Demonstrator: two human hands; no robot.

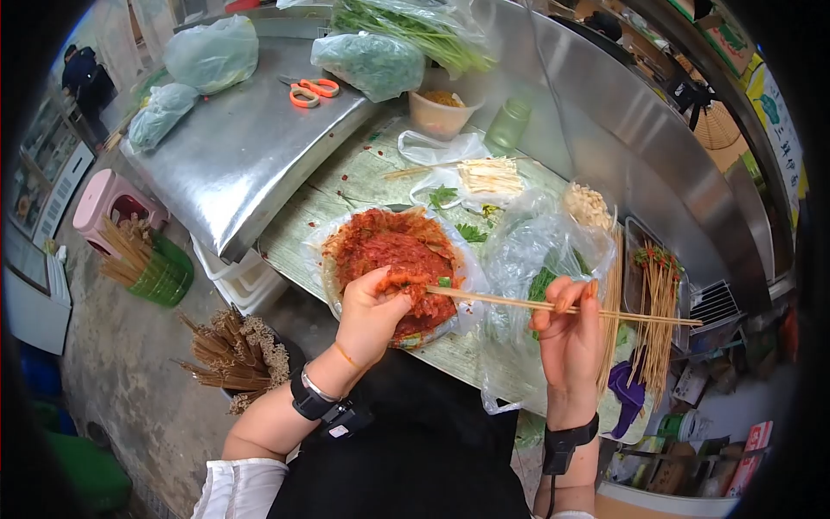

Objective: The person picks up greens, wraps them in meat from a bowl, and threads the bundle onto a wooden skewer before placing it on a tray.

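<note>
A bowl of red, sauce-coated food (389, 251), lined with plastic, stands on the light worktop. My left hand (370, 316) is over its near edge, fingers pinched on a piece of the red food at the left end of a wooden skewer (519, 304). A small green bit shows on the skewer near that end. My right hand (569, 342) grips the skewer with thumb and fingertips right of the bowl. Under and behind it lies a clear plastic bag (519, 251) with greens inside. Filled skewers (659, 303) rest in a metal tray at the right.
Enoki mushrooms (490, 176), a green jar (508, 125) and a tub (439, 112) stand behind the bowl. Orange scissors (313, 91) lie on the steel surface (251, 130) near bagged greens (370, 62). Bundled sticks (235, 356) stand lower left. A person (85, 76) is far left.
</note>
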